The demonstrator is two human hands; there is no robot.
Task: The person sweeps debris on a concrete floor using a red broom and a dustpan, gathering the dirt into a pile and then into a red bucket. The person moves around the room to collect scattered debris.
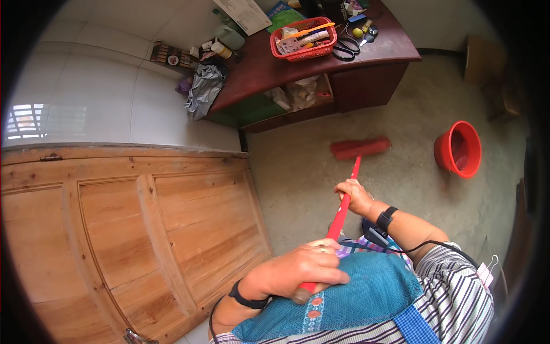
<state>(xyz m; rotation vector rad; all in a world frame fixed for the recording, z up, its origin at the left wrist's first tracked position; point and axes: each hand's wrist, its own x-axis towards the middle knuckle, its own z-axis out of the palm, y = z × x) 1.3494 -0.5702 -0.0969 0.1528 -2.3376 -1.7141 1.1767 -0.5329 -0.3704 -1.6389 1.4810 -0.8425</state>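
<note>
A red broom handle (pixel 339 219) runs from my waist out to the floor. My left hand (pixel 307 266) is closed around it near its top end, in front of my teal apron (pixel 365 284). Farther down the handle, my right hand (pixel 354 195) grips it as well. At the far end, the broom's wide red head (pixel 360 148) lies across the concrete floor, somewhat blurred. To the right of the broom head stands a red plastic bucket (pixel 472 148), its inside partly in shadow. Both wrists wear black bands.
Ahead is a dark red desk (pixel 365 81) with a red plastic basket (pixel 300 55) of small items on top. A silver plastic bag (pixel 206 90) hangs over its left edge. A wooden door (pixel 129 228) stands to the left, and a cardboard box (pixel 483 60) at the far right.
</note>
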